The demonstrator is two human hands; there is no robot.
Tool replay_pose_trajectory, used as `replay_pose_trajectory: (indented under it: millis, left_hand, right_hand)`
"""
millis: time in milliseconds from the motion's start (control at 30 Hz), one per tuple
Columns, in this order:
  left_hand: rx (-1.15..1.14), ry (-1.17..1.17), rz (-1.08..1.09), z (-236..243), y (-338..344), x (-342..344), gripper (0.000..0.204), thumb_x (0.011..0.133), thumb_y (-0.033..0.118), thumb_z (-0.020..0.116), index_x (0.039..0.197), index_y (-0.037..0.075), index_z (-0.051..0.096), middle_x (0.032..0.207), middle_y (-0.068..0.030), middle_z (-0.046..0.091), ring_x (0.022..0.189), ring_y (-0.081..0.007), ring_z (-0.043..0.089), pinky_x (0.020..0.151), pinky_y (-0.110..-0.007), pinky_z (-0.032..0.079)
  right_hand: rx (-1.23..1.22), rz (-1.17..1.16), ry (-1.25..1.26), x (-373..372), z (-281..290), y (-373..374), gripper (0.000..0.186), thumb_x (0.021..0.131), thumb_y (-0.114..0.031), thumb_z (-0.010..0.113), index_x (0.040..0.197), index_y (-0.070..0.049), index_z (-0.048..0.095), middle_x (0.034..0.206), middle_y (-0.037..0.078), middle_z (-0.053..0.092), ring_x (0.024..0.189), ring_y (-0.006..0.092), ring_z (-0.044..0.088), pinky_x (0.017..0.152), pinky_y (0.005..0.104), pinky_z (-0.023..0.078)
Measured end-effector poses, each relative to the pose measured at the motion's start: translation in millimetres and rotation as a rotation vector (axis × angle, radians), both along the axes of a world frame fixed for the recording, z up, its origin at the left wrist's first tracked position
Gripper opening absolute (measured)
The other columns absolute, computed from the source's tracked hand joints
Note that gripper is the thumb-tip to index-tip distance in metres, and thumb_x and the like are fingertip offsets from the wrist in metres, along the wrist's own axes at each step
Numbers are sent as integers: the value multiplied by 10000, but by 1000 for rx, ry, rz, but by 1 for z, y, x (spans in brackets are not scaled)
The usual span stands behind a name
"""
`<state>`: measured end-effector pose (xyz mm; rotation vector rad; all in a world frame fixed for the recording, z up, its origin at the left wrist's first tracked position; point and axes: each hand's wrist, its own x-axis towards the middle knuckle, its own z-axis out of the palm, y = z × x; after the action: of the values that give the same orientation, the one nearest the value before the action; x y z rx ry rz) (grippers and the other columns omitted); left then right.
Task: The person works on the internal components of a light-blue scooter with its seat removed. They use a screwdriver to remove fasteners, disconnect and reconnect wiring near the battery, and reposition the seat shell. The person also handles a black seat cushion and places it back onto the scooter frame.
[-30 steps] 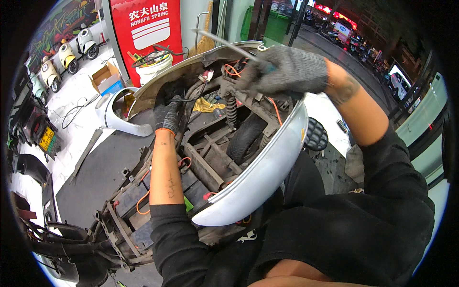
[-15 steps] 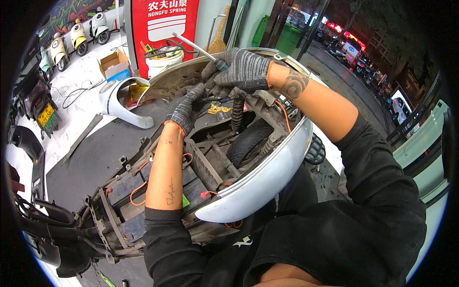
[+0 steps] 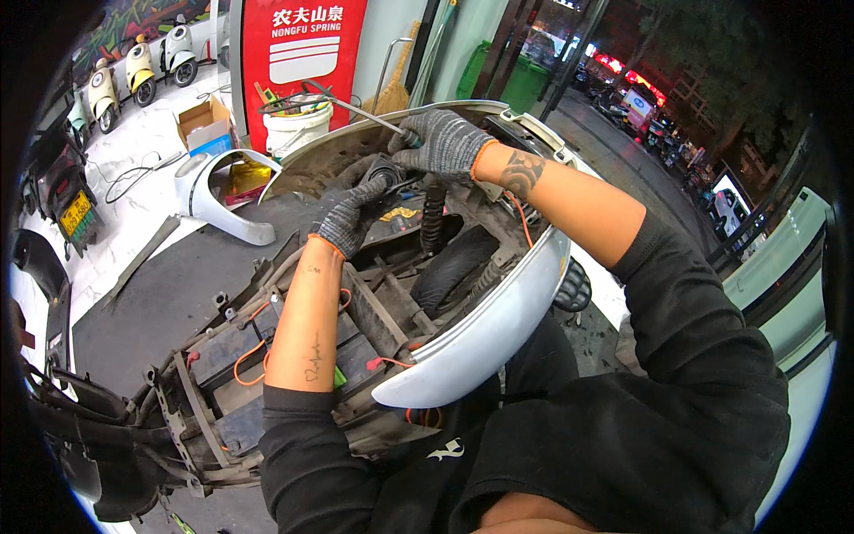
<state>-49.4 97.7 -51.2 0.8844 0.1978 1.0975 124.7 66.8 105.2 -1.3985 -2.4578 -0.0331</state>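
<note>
My right hand (image 3: 445,142), in a grey knit glove with an orange cuff, is closed round the handle of a screwdriver (image 3: 369,116). The long metal shaft points up and left, away from the frame. Just below and to the left, my left hand (image 3: 347,214), gloved alike, has its fingers closed at a dark part; what they hold is hidden. Both hands are over the tail end of a stripped scooter frame (image 3: 387,307). Under them are a black coil shock absorber (image 3: 433,218) and the rear tyre (image 3: 454,271). A silver-white side panel (image 3: 480,347) curves along the near side.
Dark batteries (image 3: 222,347) with orange wires sit in the frame at left. A loose white fender (image 3: 200,191) lies on the floor beyond. Farther back are a white bucket of tools (image 3: 298,129), a cardboard box (image 3: 206,120), a red cabinet (image 3: 302,53) and several parked scooters (image 3: 140,71).
My right hand has moved slightly down, and the screwdriver shaft lies flatter. My left hand's fingers have shifted a little at the dark part. The whole view has moved slightly.
</note>
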Motion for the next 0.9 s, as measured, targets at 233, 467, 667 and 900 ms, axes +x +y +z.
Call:
replay_pose_trajectory:
  millis: [233,467,667,900]
  left_hand:
    - [-36,-38,-29,-2,-4,2,548,868,16,679,1386,-3,502,1278,-156,618,1134,-280,640,990,-399,564]
    - [45,64,39,1,-11,5,629,833,72,746,1394,5,472,1284,-160,595,1157,-281,625,1015,-397,548]
    - [144,193,127,8,-15,2,598,797,43,754,1354,-1,539,1194,-125,652,1064,-214,641,951,-328,526]
    - [183,255,133,4,-11,0,596,805,73,761,1351,19,531,1213,-116,637,1075,-220,637,937,-324,540]
  right_hand:
    - [-27,-98,-40,2,-5,4,280,792,-237,675,1006,-86,776,881,190,732,816,333,708,812,401,563]
    - [-49,-21,-20,2,-8,-1,260,788,-246,727,989,-89,774,914,189,735,847,343,708,828,398,561]
    - [-88,-6,-45,6,-8,2,262,793,-255,737,999,-98,776,955,176,742,877,323,717,844,384,561]
    - [-134,17,-67,10,-8,5,243,832,-239,736,1027,-97,771,934,145,747,839,275,713,806,373,556]
